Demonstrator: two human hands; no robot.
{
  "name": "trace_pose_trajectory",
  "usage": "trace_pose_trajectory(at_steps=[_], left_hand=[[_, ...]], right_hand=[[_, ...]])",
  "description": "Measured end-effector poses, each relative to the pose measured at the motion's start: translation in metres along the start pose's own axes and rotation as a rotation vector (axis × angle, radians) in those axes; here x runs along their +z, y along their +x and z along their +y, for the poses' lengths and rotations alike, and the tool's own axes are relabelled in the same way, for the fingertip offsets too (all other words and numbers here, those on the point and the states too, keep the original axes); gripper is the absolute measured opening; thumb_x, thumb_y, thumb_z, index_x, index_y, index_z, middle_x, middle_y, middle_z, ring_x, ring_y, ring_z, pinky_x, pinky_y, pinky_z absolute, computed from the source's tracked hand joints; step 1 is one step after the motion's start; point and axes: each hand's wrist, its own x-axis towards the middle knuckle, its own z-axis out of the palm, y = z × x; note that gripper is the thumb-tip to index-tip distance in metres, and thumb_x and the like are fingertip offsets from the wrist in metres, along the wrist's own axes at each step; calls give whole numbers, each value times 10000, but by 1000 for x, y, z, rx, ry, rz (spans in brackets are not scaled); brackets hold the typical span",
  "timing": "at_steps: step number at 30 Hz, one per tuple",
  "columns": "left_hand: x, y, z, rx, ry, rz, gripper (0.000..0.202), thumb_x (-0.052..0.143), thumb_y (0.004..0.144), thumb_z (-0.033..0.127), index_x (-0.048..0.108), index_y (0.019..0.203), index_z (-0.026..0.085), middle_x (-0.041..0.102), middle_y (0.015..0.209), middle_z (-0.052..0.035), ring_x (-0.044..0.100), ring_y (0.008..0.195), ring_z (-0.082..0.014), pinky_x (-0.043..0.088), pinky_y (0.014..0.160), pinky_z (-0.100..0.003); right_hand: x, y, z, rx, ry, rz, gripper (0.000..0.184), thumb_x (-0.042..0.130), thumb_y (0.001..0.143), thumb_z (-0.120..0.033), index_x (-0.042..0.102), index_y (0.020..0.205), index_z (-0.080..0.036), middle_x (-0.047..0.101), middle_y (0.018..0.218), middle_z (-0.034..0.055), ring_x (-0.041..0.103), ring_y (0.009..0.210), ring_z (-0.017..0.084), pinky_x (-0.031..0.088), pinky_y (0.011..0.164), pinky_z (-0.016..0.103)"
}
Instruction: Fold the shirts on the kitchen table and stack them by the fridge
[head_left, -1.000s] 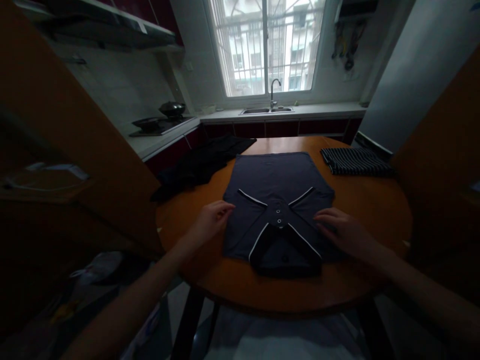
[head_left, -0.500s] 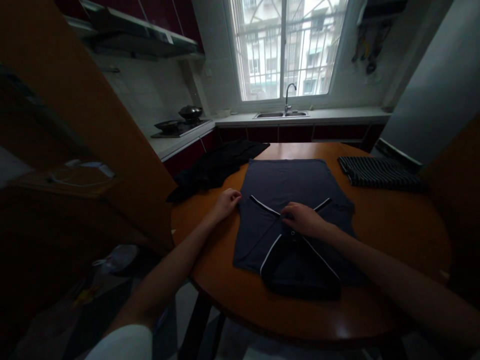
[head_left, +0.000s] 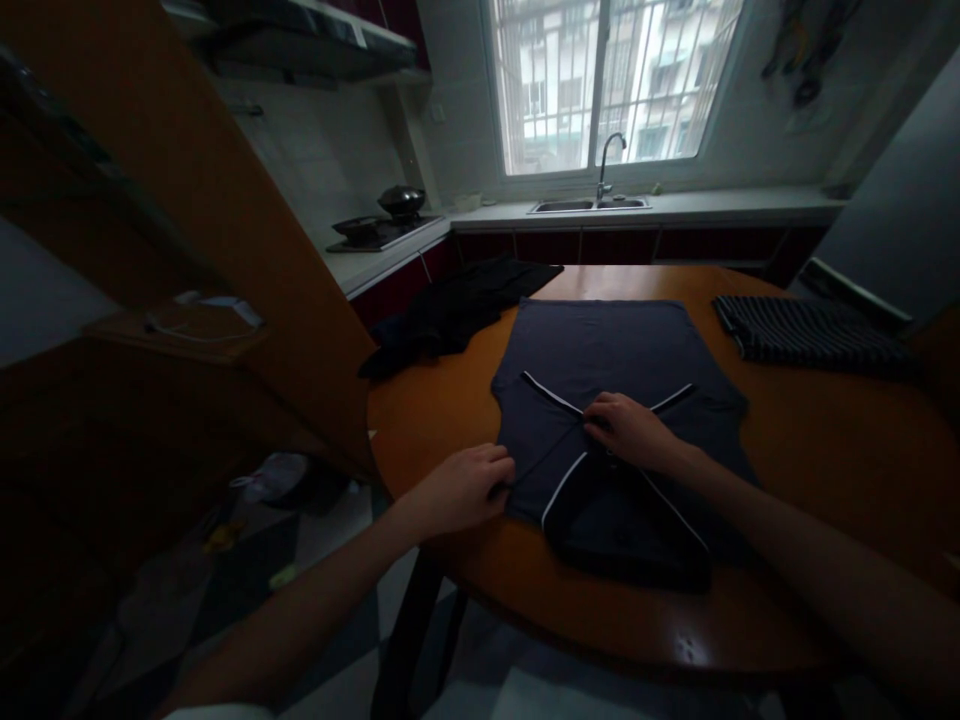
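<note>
here, dark shirt, left hand at edge, right hand mid-front

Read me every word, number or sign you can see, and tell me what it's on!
There are none that I can read.
Grey shirt: no writing that I can see, though a hand covers part of it.
Striped cloth: only stripes that I can make out.
Cooker hood: a small pale patch near its front edge, too blurred to tell whether it is a label.

Shirt on table, clothing far left, cloth far right
</note>
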Motion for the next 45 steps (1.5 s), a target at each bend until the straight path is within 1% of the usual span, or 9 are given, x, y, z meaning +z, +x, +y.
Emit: trace_pose_trajectory(at_steps=[9, 15, 20, 24, 28, 31, 36, 41, 45], left_hand=[[-4, -17, -3, -24, 200, -27, 135, 545, 896, 95, 598, 844, 208, 611, 914, -49, 593, 843, -193, 470, 771, -296], [-24, -20, -24, -46, 2, -49, 273, 521, 988, 262, 634, 749, 196, 607, 796, -25, 585, 712, -148, 439, 674, -258], [-29, 38, -89, -256, -268, 256, 278, 518, 964, 341, 700, 870, 152, 669, 831, -45, 600, 743, -166, 449, 706, -267], [-11, 95, -136, -374, -343, 197, 260, 553, 904, 314, 718, 869, 116, 701, 846, -73, 624, 779, -189, 453, 736, -282], [4, 122, -157, -345, -375, 133, 310, 541, 903, 355, 698, 769, 125, 663, 769, -59, 593, 719, -175, 457, 713, -280], [11, 122, -163, -315, -379, 117, 377, 523, 926, 402, 687, 707, 142, 626, 768, -53, 584, 767, -177, 465, 786, -286], [20, 111, -169, -337, -310, 165, 343, 605, 889, 457, 717, 771, 155, 589, 974, -90, 565, 939, -219, 451, 926, -343], [22, 103, -179, -241, -310, 171, 281, 586, 910, 390, 691, 775, 166, 561, 999, -82, 560, 966, -216, 446, 980, -381], [21, 99, -181, -267, -252, 202, 194, 610, 893, 329, 665, 785, 177, 588, 995, -76, 572, 979, -220, 462, 978, -393]], right_hand=[[-1, -3, -3, -10, -17, 3, 195, 574, 961, -266, 748, 1034, -214, 678, 1113, 88, 624, 1034, 247, 502, 916, 368], [0, -2, -4, -15, -26, 11, 193, 579, 957, -273, 749, 1036, -227, 674, 1110, 92, 621, 1033, 251, 509, 914, 379], [2, -2, -4, -16, -38, 12, 186, 586, 944, -241, 753, 1024, -232, 673, 1094, 91, 620, 1005, 250, 516, 901, 385], [3, -5, -7, -40, -34, 30, 205, 591, 944, -231, 746, 1078, -220, 669, 1115, 98, 606, 1039, 260, 508, 943, 403], [2, -7, -10, -36, -20, 32, 210, 596, 940, -221, 743, 1090, -219, 667, 1135, 103, 594, 1060, 272, 516, 942, 420], [3, -7, -9, -29, -21, 28, 205, 595, 943, -235, 743, 1084, -227, 665, 1134, 98, 594, 1047, 271, 525, 921, 418], [5, -6, -6, -52, -31, 35, 217, 590, 942, -242, 740, 1097, -224, 658, 1131, 103, 595, 1030, 273, 516, 933, 424], [7, -7, -3, -65, -47, 39, 213, 592, 946, -251, 742, 1096, -228, 659, 1144, 100, 595, 1034, 269, 509, 938, 415], [7, -9, -4, -60, -61, 40, 230, 587, 954, -258, 732, 1126, -210, 656, 1159, 107, 588, 1047, 274, 512, 935, 414]])
